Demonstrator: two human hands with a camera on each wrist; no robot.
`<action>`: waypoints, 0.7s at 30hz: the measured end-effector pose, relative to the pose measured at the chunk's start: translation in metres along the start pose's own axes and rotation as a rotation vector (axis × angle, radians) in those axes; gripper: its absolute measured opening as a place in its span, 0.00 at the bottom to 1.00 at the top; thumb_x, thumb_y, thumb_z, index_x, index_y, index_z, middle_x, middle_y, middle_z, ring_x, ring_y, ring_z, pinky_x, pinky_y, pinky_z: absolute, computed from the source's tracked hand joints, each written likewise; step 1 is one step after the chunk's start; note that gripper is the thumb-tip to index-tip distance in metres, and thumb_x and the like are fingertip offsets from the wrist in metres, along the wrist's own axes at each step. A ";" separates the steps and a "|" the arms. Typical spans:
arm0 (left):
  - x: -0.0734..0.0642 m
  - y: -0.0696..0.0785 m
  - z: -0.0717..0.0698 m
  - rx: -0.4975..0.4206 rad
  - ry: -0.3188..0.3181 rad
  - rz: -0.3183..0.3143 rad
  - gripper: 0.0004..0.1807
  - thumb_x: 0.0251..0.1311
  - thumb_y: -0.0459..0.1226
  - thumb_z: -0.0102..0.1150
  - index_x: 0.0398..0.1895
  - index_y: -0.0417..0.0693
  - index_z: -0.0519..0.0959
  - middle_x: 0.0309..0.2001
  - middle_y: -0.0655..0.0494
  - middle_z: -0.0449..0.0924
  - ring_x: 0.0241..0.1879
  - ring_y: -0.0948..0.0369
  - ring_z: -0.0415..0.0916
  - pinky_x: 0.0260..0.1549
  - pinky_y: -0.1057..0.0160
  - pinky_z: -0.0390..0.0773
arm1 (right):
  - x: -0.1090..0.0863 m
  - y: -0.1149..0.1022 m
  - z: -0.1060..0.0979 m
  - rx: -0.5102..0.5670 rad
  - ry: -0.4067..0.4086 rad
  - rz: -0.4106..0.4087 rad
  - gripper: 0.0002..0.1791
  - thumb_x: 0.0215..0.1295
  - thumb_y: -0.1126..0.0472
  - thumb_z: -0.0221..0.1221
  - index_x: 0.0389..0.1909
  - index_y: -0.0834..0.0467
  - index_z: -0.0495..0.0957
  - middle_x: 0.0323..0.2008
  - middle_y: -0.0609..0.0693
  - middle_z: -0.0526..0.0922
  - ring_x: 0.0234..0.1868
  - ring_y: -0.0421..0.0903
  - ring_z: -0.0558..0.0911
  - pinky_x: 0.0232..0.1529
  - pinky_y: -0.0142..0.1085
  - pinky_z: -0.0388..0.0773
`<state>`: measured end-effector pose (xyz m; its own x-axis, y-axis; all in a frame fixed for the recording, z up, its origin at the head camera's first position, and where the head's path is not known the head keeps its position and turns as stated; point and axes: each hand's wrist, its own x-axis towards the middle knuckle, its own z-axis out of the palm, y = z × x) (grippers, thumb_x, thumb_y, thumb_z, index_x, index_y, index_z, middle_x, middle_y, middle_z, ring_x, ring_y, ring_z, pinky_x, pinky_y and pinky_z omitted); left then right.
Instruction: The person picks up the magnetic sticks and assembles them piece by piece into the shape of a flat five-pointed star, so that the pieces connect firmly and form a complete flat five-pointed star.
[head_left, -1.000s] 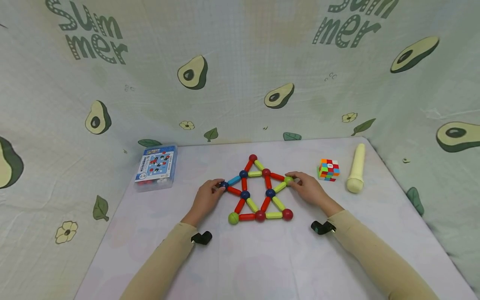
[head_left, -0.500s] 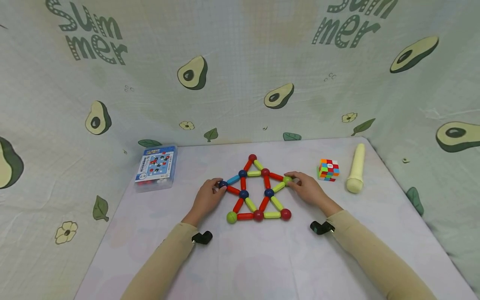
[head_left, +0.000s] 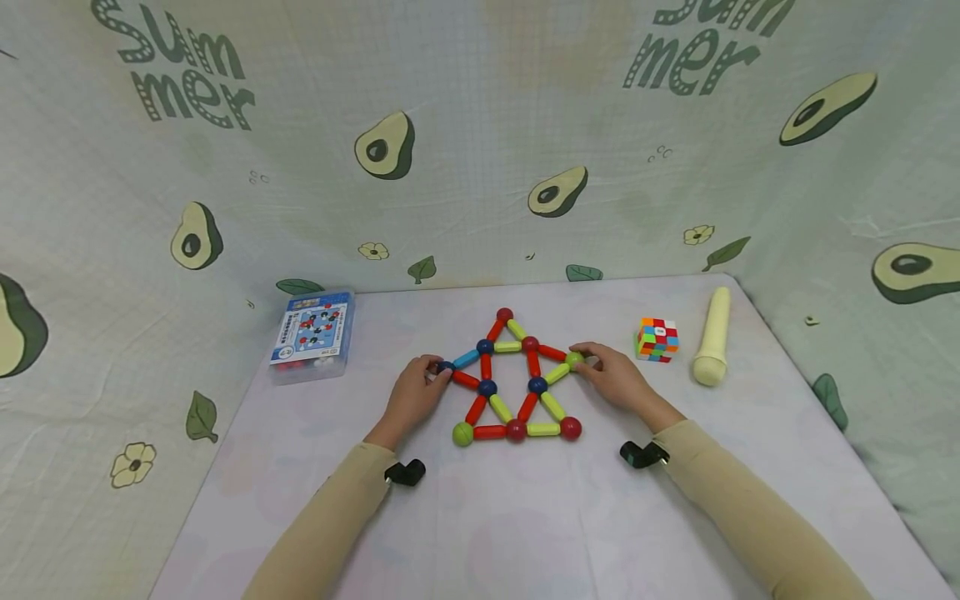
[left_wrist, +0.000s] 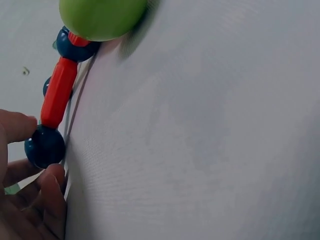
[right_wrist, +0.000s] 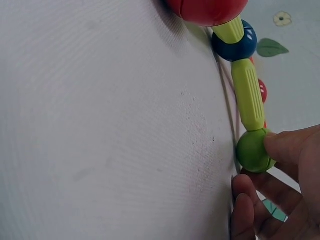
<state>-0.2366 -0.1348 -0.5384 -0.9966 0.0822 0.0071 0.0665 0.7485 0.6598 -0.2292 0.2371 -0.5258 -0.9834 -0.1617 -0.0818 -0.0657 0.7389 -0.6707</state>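
A flat star-like figure of magnetic rods (head_left: 490, 432) and balls lies in the middle of the table, made of several triangles round an open centre. At its left corner my left hand (head_left: 413, 393) pinches a dark blue ball (left_wrist: 45, 146) between thumb and fingers. A red rod (left_wrist: 59, 93) and a light blue rod (head_left: 467, 359) join that ball. My right hand (head_left: 621, 379) pinches the green ball (right_wrist: 254, 151) at the right corner, where a yellow-green rod (right_wrist: 248, 95) and a red rod (head_left: 552, 353) meet. Another green ball (head_left: 462, 434) and a red ball (head_left: 571, 428) form the near corners.
Back left on the table (head_left: 480, 533) is a clear plastic box (head_left: 311, 336) with a blue printed label and parts inside. To the right are a colour puzzle cube (head_left: 657, 340) and a pale yellow microphone-shaped object (head_left: 712, 337). A patterned cloth (head_left: 465, 167) hangs behind.
The whole figure has shifted very slightly to the left, mostly in the first half second. Both hands keep their pinch on the same corner balls.
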 end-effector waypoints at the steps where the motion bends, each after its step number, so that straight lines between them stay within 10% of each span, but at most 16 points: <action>1: 0.001 0.000 -0.001 0.002 -0.013 0.009 0.23 0.71 0.47 0.60 0.64 0.48 0.76 0.48 0.51 0.76 0.36 0.57 0.71 0.35 0.61 0.73 | 0.000 0.000 0.000 0.000 0.000 -0.001 0.23 0.76 0.53 0.58 0.68 0.51 0.74 0.62 0.56 0.78 0.44 0.51 0.79 0.43 0.42 0.78; 10: 0.007 -0.005 -0.003 0.020 -0.087 0.100 0.23 0.73 0.43 0.58 0.68 0.51 0.75 0.45 0.53 0.74 0.35 0.58 0.69 0.34 0.60 0.70 | 0.002 0.001 0.001 0.002 -0.002 -0.025 0.22 0.76 0.53 0.58 0.67 0.51 0.75 0.61 0.56 0.79 0.43 0.51 0.79 0.40 0.39 0.77; 21: 0.003 0.004 0.003 0.052 0.020 0.083 0.26 0.70 0.45 0.62 0.68 0.48 0.75 0.56 0.49 0.73 0.44 0.55 0.72 0.42 0.57 0.77 | 0.001 -0.002 0.002 0.003 0.017 -0.002 0.23 0.74 0.54 0.60 0.67 0.52 0.74 0.57 0.58 0.75 0.42 0.51 0.77 0.39 0.38 0.76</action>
<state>-0.2392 -0.1294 -0.5384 -0.9883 0.1324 0.0752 0.1504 0.7729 0.6165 -0.2296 0.2341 -0.5258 -0.9861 -0.1516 -0.0679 -0.0669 0.7368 -0.6728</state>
